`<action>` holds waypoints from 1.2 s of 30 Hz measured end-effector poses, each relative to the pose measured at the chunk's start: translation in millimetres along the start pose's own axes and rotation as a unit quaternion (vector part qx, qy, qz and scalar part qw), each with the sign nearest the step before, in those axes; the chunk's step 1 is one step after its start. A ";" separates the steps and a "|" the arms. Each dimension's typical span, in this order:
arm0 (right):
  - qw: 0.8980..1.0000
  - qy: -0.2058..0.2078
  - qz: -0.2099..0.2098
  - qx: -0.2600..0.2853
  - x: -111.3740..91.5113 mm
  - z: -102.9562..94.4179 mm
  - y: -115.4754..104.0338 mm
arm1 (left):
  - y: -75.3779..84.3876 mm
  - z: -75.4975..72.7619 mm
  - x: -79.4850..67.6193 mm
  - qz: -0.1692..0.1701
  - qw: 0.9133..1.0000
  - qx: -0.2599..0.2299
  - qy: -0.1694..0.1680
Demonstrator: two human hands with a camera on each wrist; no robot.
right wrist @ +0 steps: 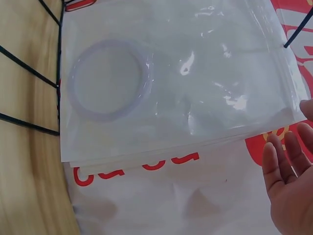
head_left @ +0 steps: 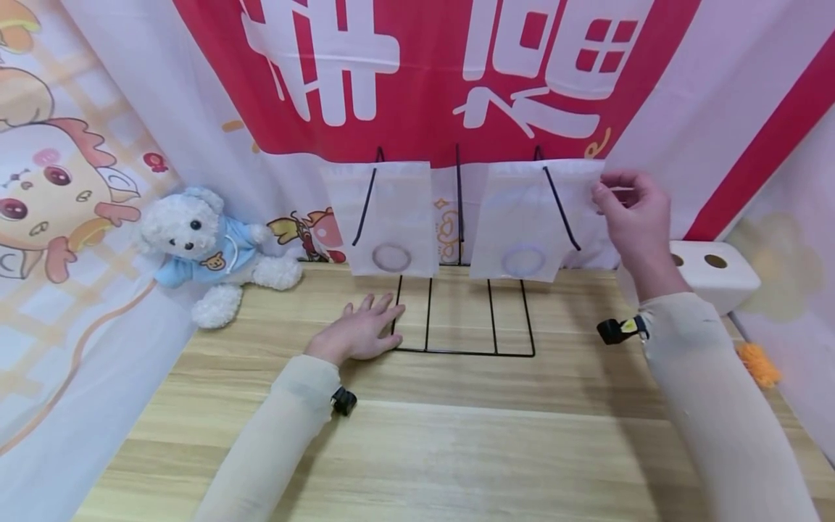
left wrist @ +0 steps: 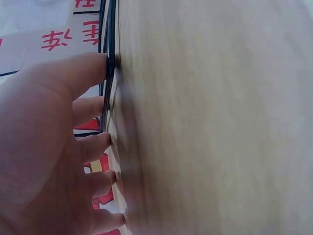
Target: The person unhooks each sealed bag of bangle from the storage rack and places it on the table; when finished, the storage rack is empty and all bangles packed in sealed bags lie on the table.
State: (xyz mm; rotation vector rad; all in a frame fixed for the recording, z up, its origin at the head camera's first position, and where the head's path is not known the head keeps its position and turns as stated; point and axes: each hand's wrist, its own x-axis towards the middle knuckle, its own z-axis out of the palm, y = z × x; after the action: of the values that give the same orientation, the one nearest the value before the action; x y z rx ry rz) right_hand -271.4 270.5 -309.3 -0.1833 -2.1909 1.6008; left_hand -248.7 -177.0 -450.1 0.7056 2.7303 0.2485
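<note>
A black wire display rack (head_left: 462,353) stands on the table with clear plastic bags hanging from its prongs. My left hand (head_left: 363,330) lies at the left front corner of the rack's base, fingers spread; the thumb touches the wire in the left wrist view. My right hand (head_left: 636,217) pinches the upper outer corner of the right-hand bag (head_left: 512,210) between thumb and forefinger. Inside that bag, near the bottom, shows a pale translucent bangle (right wrist: 110,81). More bag edges lie stacked behind it. The left-hand bag (head_left: 391,210) also contains a pale bangle (head_left: 391,257).
A white teddy bear (head_left: 189,225) in a blue hoodie sits at the back left. A white box with round holes (head_left: 730,268) stands behind my right wrist, with an orange fluffy thing (head_left: 759,365) nearby. A red and white printed cloth (head_left: 417,87) hangs behind the rack.
</note>
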 end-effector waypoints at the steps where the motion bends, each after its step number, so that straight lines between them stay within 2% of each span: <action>1: 1.000 -0.002 0.003 0.004 0.6 0.5 0.4 | -0.4 0.5 0.0 0.000 1.000 0.001 0.000; 10: 0.999 0.005 0.019 0.040 2.2 3.1 0.6 | -0.8 -0.3 0.5 -0.002 1.000 0.001 -0.004; 20: 0.999 -0.031 0.039 0.014 4.3 -0.9 -0.2 | -1.4 0.5 -0.3 -0.005 1.000 -0.003 -0.009; 27: 0.998 -0.058 0.018 -0.007 3.5 -6.3 -1.2 | -2.5 1.2 0.1 -0.003 1.000 -0.005 -0.005; 36: 0.999 -0.048 0.001 0.016 0.1 -13.1 -1.3 | -3.0 1.1 -0.1 -0.004 1.000 -0.004 -0.006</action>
State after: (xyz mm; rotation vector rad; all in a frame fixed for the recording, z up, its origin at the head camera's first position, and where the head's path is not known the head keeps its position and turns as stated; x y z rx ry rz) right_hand -266.0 281.6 -304.8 -0.0999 -2.2343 1.6773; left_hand -249.5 -179.6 -451.9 0.6921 2.7179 0.2532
